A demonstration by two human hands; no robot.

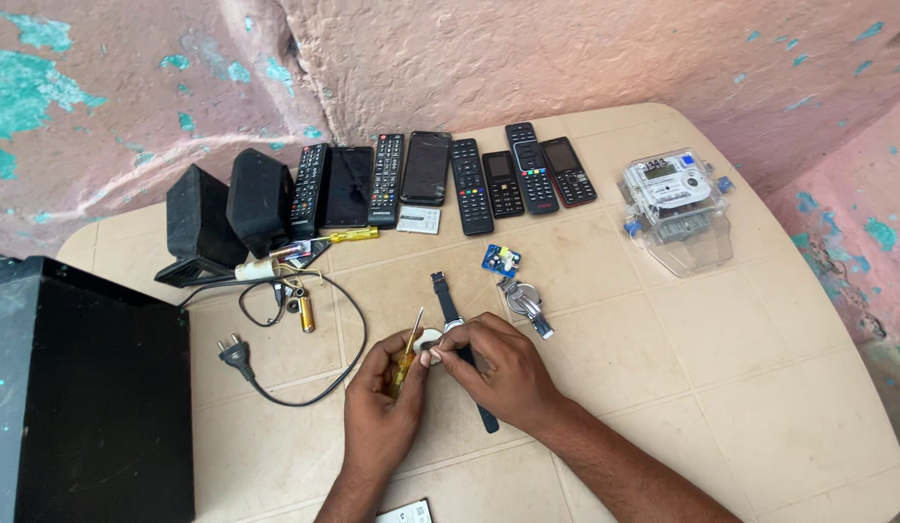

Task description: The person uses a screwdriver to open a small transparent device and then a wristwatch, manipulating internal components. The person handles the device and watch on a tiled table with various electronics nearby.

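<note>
My left hand (380,383) grips a small screwdriver (407,354) with a yellow handle, its thin metal tip pointing up and away from me. My right hand (503,366) pinches a small round white part (428,339) at the fingertips, right beside the screwdriver. A wristwatch with a black strap (443,295) lies on the cream table (721,368) under my right hand, one strap end showing above the fingers and the other below the palm. Both hands meet over the watch's case, which is hidden.
A second metal watch (522,300) and a small blue circuit board (500,259) lie just beyond. Several remotes and phones (469,184) line the back. Two black speakers (232,208), a plug cable (239,356), an electricity meter (674,205), a black box (82,387) at left.
</note>
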